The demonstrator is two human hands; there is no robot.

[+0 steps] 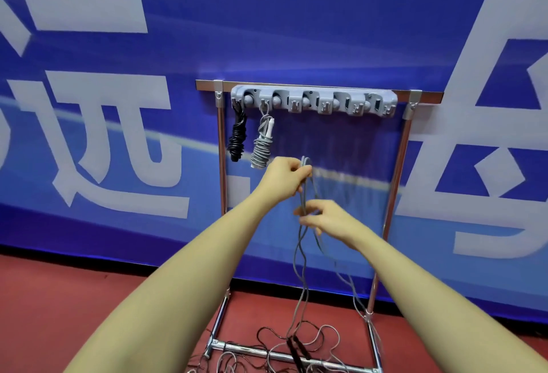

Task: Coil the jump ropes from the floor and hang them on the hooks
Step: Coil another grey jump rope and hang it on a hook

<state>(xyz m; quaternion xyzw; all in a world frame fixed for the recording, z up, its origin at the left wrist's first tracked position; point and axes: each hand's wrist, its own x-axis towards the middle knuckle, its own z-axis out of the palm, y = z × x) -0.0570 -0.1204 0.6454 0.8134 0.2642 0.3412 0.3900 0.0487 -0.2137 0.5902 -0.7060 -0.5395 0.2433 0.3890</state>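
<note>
My left hand [286, 178] grips the folded top of a grey jump rope [303, 257], raised in front of the metal rack [394, 183]. Just below it, my right hand [321, 218] pinches the same rope's strands. The rope's loose end trails down to the floor. A grey hook bar [314, 102] spans the rack's top rail. A coiled black rope [237, 138] hangs from its leftmost hook, and a coiled grey rope [262, 142] from the hook beside it. More ropes [296, 349], black and grey, lie tangled over the rack's base.
A blue banner wall [118, 135] with large white characters stands right behind the rack. The floor [89, 298] is red. The rack's base bars [267, 355] lie low among the tangled ropes. Several hooks to the right on the bar hold nothing.
</note>
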